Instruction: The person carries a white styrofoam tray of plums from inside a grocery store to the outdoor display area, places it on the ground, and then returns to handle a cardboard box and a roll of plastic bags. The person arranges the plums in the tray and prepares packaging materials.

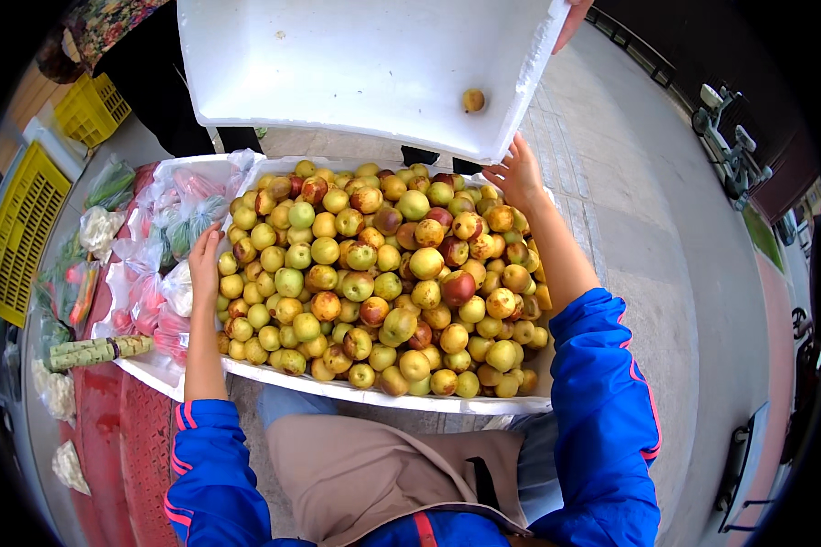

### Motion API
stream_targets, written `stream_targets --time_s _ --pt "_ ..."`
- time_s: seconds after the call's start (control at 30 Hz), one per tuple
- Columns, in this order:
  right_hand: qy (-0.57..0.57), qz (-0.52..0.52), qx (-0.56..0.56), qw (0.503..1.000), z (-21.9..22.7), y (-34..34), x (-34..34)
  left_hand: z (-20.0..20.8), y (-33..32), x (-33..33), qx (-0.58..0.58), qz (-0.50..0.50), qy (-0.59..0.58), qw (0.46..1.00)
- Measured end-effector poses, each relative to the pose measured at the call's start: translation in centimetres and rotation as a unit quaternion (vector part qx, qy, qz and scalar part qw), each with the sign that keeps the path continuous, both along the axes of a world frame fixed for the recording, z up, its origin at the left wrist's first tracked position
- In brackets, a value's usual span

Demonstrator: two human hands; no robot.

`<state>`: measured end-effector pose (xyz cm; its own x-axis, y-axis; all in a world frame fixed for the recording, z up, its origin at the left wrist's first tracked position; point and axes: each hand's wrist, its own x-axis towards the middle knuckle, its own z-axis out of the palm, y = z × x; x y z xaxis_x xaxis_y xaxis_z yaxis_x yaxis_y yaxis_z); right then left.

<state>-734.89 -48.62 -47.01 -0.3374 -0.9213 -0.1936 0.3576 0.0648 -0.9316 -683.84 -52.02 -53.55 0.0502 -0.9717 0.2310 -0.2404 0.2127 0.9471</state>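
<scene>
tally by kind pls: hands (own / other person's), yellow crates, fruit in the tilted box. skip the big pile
Own hands: 2 (left hand, right hand)
Other person's hand: 1
Yellow crates: 2 (larger crate, smaller crate)
Fruit in the tilted white foam box: 1
Total: 6

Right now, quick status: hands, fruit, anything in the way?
Left hand at side of filled box; right hand at corner of tilted box. Fruit heaped; one piece in tilted box, which hides view beyond.
</scene>
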Motion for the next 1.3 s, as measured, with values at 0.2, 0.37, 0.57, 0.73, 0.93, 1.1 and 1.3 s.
stream_targets --time_s 0.2,0.37,0.57,0.73,0.93,1.1,1.3 --pt "-0.034 -0.009 -0.040 0.999 0.8 4.8 -1.9 1.0 1.0 0.9 0.041 0.081 0.282 0.955" --pt "0.167 -0.045 0.001 0.985 0.7 7.9 -0.5 -0.5 0.9 8.4 0.047 0.204 0.239 0.948" --pt "0.433 0.048 -0.030 0.900 3.3 14.3 4.5 -4.9 1.6 11.2 0.095 0.040 -0.106 0.989" --pt "0.493 0.009 0.019 0.870 3.9 20.0 3.8 -6.6 2.2 10.4 0.092 -0.038 -0.241 0.965" --pt "0.567 -0.104 0.093 0.812 3.4 29.1 -1.8 -6.5 6.5 11.1 -0.071 -0.054 -0.348 0.933" --pt "0.524 -0.139 0.185 0.820 4.9 31.7 0.6 -7.1 7.6 11.1 -0.073 0.077 -0.378 0.920" --pt "0.660 -0.044 0.137 0.737 6.0 30.7 9.7 -5.2 5.5 13.9 0.078 -0.066 -0.453 0.886"
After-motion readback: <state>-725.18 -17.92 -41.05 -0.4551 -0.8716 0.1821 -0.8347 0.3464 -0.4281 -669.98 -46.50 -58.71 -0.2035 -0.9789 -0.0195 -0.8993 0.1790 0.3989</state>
